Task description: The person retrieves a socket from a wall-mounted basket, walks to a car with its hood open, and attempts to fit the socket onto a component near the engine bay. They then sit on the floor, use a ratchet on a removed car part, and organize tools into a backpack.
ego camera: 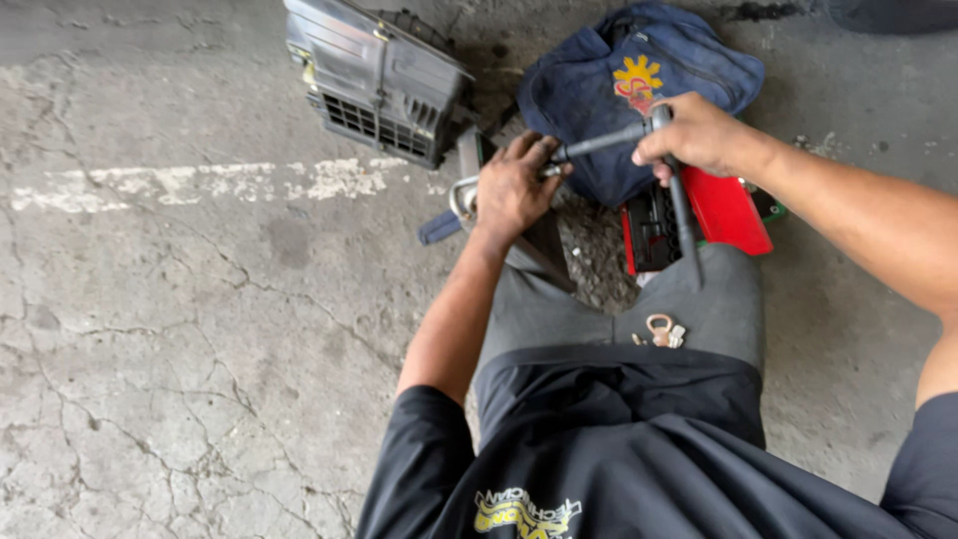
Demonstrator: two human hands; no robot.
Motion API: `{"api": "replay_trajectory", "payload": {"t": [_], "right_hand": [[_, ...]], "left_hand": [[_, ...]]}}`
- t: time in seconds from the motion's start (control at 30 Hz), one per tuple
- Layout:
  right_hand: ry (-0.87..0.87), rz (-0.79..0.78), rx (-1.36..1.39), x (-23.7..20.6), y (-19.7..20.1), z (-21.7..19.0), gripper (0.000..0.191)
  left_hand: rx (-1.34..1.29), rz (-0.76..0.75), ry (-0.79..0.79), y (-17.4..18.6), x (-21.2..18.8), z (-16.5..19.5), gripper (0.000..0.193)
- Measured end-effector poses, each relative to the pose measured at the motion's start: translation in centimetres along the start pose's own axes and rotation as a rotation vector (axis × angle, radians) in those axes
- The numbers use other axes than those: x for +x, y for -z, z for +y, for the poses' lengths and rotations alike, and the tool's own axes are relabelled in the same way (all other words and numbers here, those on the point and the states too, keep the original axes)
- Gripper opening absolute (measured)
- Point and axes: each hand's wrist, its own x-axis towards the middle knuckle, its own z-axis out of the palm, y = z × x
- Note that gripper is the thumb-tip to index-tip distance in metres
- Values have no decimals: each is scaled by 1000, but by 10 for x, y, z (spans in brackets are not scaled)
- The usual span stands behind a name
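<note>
Both hands are clamped on a black cross wrench (654, 165): left hand (511, 190) wraps the near arm's end, right hand (694, 132) grips the hub. It's held over the knees, above a red tool case (723, 212). Blue bag (609, 85) and a grey plastic housing (374, 75) sit on the cracked concrete floor (180, 329).

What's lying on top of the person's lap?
On the grey trousers lie a small metal ring and a few tiny metal bits. The ground beneath the lap is covered and cannot be seen.
</note>
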Motion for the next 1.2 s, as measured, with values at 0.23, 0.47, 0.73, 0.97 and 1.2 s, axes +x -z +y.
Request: {"api": "replay_trajectory", "payload": {"t": [0.23,0.47,0.73,0.97,1.2], "right_hand": [[848,182,-850,10,7,-7,35],[-50,-56,0,14,2,-11,26],[665,110,-822,10,0,-17,34],[203,75,-508,11,-9,-18,34],[527,87,-573,13,-4,-15,27]], "left_hand": [[-32,-22,-20,1,1,-4,43],[-12,8,27,0,-1,-6,44],[-15,-27,48,3,-3,-8,46],[-12,-10,48,5,-4,-9,46],[4,-20,72,6,-4,-8,48]]}}
